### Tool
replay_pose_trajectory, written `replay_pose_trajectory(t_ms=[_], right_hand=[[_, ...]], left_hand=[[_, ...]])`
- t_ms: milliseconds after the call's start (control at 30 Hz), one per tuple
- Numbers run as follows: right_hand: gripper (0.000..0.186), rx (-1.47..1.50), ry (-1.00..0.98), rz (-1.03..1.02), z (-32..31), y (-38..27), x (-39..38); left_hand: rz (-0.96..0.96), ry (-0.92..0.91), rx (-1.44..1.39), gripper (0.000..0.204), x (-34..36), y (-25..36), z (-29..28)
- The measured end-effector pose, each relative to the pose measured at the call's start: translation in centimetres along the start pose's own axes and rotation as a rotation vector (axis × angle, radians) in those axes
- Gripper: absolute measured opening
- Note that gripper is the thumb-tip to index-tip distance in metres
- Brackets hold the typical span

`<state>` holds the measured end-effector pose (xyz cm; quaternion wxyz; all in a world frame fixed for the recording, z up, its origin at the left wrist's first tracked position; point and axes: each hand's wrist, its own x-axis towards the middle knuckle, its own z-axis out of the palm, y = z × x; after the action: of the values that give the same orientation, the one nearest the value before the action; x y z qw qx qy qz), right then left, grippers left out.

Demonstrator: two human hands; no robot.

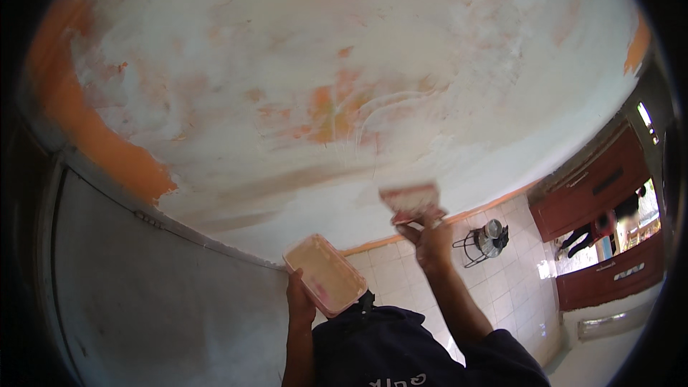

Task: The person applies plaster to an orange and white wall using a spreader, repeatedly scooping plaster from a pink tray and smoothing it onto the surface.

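Observation:
My left hand point(300, 301) is wrapped around the side of a shallow pinkish rectangular tub point(345, 261), its thumb over the edge. Pale, creamy paste point(322, 271) lies inside, with a pink smear near one end. My right hand point(434, 244) grips a wide putty knife point(411, 201), its blade smeared pale and reddish and slightly blurred. The knife is in front of the lower wall point(287, 36); whether it touches cannot be told. Whitish filler coats most of that wall, over orange paint point(118, 154) that shows at the left edge and in a patchy middle area.
A grey door point(172, 279) stands close on my left. On the tiled floor point(390, 265) to the right is a round metal object on a black wire stand point(487, 240). Farther right, a person point(602, 228) is at an opening between reddish-brown door panels point(595, 186).

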<state>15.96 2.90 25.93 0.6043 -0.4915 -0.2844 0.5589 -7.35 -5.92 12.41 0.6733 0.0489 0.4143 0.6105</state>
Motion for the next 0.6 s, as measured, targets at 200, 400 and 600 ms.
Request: replay_pose_trajectory(t_ms=[200, 400, 600], right_hand=[[0.029, -0.038, 0.038, 0.247, 1.4, 6.6, 6.6], [0.023, -0.020, -0.110, -0.088, 7.4, -3.2, 11.6], [0.026, 0.086, -0.239, -0.223, 10.2, -16.1, 3.9]], left_hand=[[0.041, 0.063, -0.007, 0.039, 0.2, -0.1, 0.9], [0.040, 0.048, 0.001, 0.038, 0.7, -0.6, -0.2], [0.023, -0.002, 0.016, 0.048, -0.1, -0.5, 0.5]])
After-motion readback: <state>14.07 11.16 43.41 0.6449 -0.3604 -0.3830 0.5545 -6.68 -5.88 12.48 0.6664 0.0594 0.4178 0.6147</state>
